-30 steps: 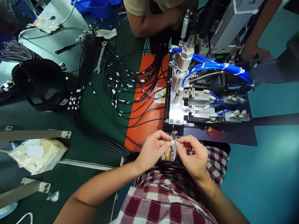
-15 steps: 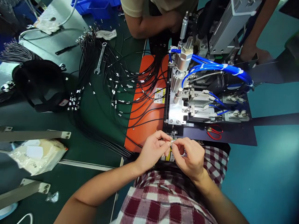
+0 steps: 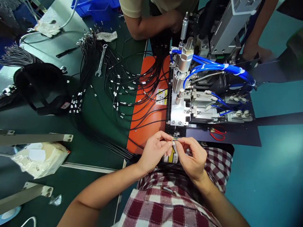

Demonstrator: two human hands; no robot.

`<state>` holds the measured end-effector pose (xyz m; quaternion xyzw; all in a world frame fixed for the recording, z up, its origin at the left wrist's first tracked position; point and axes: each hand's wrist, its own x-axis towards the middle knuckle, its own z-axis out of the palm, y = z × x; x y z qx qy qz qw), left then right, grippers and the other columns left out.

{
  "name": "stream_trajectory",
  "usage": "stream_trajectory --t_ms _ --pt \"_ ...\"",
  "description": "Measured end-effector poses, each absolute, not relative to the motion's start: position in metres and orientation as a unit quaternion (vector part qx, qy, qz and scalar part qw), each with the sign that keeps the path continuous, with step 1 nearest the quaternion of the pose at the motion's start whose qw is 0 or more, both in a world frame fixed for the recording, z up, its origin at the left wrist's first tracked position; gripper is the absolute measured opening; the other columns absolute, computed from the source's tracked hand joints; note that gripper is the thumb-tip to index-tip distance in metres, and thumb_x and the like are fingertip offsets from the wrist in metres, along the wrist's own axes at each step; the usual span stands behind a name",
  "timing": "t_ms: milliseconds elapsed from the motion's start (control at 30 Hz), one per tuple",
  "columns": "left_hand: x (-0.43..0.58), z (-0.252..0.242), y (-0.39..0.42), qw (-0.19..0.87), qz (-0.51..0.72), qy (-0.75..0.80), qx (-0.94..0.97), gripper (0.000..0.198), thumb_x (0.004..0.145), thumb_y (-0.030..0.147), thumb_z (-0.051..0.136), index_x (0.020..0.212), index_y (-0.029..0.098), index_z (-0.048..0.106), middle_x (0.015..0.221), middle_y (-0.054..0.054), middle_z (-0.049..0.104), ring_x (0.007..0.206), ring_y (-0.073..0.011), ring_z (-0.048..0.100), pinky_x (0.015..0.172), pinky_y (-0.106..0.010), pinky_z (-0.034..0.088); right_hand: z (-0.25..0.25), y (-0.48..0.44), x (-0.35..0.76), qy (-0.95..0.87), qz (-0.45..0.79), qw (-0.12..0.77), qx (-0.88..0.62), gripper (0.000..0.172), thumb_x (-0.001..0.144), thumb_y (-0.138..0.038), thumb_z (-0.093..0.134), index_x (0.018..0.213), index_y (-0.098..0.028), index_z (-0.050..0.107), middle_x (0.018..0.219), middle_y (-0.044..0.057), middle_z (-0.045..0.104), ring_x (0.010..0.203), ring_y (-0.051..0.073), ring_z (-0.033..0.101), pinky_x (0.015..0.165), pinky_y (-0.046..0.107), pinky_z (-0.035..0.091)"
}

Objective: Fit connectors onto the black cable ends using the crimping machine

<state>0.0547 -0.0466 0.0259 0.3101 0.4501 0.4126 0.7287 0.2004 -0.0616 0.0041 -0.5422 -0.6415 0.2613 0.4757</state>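
Both hands had crept slightly farther away: left hand [image 3: 155, 151] and right hand [image 3: 193, 156], fingertips pinched together on one tiny metal piece [image 3: 175, 139] (too small to make out), now held it just at the near edge of the grey metal machine with blue hoses [image 3: 187, 107], right of the orange plate [image 3: 146, 126].

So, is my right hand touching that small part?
Touching. The head view shows the right hand pinching the small part between thumb and forefinger.
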Motion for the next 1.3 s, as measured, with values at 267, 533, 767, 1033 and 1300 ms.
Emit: stream_trajectory --t_ms 267,533,767,1033,1300 --pt "0.054 0.025 -0.046 0.73 0.413 0.445 0.313 0.018 0.083 0.023 0.067 0.09 0.014 0.054 0.058 0.006 0.053 0.05 -0.0052 0.049 0.051 -0.018 0.036 0.004 -0.058 0.2 -0.652 0.25 0.479 -0.531 0.014 0.08 -0.008 0.066 0.086 -0.02 0.062 0.068 0.0 0.062 0.056 0.013 0.052 0.055 0.028 0.043" --pt "0.054 0.025 -0.046 0.734 0.41 0.446 0.307 0.021 0.081 0.027 0.07 0.089 0.014 0.055 0.06 0.005 0.053 0.05 -0.0056 0.049 0.05 -0.018 0.036 0.006 -0.057 0.202 -0.646 0.275 0.477 -0.529 0.016 0.079 -0.007 0.068 0.087 -0.02 0.062 0.07 0.0 0.062 0.057 0.013 0.052 0.056 0.028 0.044" --pt "0.054 0.026 -0.047 0.737 0.404 0.448 0.307 0.021 0.082 0.027 0.069 0.088 0.014 0.055 0.058 0.005 0.053 0.05 -0.0068 0.049 0.05 -0.019 0.037 0.006 -0.057 0.198 -0.577 0.373 0.489 -0.538 0.008 0.082 -0.012 0.066 0.082 -0.02 0.063 0.07 -0.002 0.06 0.057 0.011 0.051 0.053 0.024 0.042" --pt "0.053 0.026 -0.045 0.764 0.407 0.424 0.268 0.016 0.084 0.023 0.066 0.091 0.014 0.053 0.055 0.005 0.052 0.051 -0.0067 0.048 0.051 -0.018 0.035 0.0 -0.054 0.2 -0.593 0.376 0.48 -0.526 0.006 0.086 -0.014 0.062 0.084 -0.02 0.06 0.071 0.0 0.06 0.059 0.012 0.053 0.054 0.025 0.042" --pt "0.054 0.028 -0.042 0.757 0.427 0.433 0.238 0.018 0.081 0.024 0.07 0.089 0.013 0.057 0.058 0.005 0.051 0.05 -0.0057 0.048 0.051 -0.018 0.034 -0.004 -0.056 0.202 -0.769 0.114 0.422 -0.467 0.014 0.081 -0.009 0.067 0.089 -0.019 0.066 0.058 -0.002 0.063 0.049 0.011 0.05 0.054 0.029 0.032"
